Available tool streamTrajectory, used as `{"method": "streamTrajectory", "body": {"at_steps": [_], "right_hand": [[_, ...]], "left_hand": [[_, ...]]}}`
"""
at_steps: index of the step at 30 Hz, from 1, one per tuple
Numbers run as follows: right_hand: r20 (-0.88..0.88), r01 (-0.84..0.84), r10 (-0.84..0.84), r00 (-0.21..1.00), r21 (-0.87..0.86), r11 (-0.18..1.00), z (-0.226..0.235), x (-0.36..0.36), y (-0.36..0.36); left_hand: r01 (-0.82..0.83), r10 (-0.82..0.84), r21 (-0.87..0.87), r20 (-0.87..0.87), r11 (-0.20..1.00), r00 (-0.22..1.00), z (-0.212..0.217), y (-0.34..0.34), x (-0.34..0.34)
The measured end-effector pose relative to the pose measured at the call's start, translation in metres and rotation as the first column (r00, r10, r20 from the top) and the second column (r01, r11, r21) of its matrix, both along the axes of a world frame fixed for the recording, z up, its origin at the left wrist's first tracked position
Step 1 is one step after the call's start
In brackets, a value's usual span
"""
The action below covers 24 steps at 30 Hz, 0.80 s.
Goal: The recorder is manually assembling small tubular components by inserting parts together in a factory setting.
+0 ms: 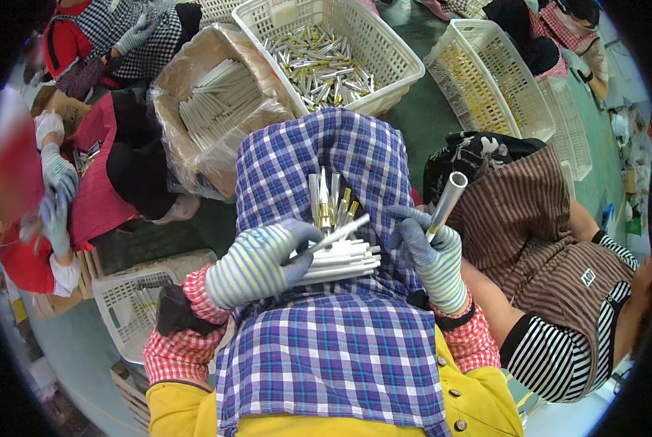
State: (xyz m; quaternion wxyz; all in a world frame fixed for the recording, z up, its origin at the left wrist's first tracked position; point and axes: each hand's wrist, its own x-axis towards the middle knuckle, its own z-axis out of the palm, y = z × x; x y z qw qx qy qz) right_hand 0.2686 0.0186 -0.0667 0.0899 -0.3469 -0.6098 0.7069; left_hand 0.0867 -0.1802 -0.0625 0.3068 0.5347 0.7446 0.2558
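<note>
My left hand [264, 261], in a striped knit glove, pinches one white stick [349, 229] between thumb and fingers. Below that stick, a bundle of white sticks [340, 261] lies across my lap on the blue checked apron [326, 349]. My right hand [433, 255], gloved alike, is closed around a silver metal tube [448, 200] that tilts up and to the right, its round open end facing up. Between the hands, several silver and gold metal tubes [329, 200] lie on the apron just beyond the white bundle.
Ahead stands a white crate [406, 73] with many metal tubes. Beside it is a plastic-lined box [173, 80] of white sticks. More crates [479, 73] stand far right, another basket [115, 306] at left. People sit close on both sides; a striped apron [508, 211] is near my right arm.
</note>
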Motion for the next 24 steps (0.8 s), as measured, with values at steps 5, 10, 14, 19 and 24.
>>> {"method": "streamTrajectory", "body": {"at_steps": [5,10,14,19,24], "right_hand": [[-0.198,-0.455,0.479,0.855,0.156,0.877,-0.008,-0.009,-0.014],[-0.210,-0.108,0.087,0.974,-0.090,0.990,-0.013,-0.008,-0.008],[-0.036,0.016,-0.018,0.999,-0.060,0.998,-0.009,0.002,0.005],[0.028,-0.255,0.255,0.967,0.000,0.967,-0.024,0.012,0.009],[-0.085,-0.312,0.303,0.949,-0.112,0.944,-0.021,0.025,0.014]], "left_hand": [[-0.168,0.139,0.044,0.378,0.985,0.915,0.010,0.022,0.018],[0.101,-0.087,0.097,-0.144,0.990,0.986,-0.008,0.037,-0.010],[0.293,-0.178,0.126,-0.554,0.948,0.813,-0.030,0.041,-0.044],[0.417,-0.329,0.054,-0.526,0.907,0.784,-0.027,0.043,-0.055],[0.434,-0.457,-0.182,-0.554,0.882,0.696,-0.019,0.053,-0.053]]}}
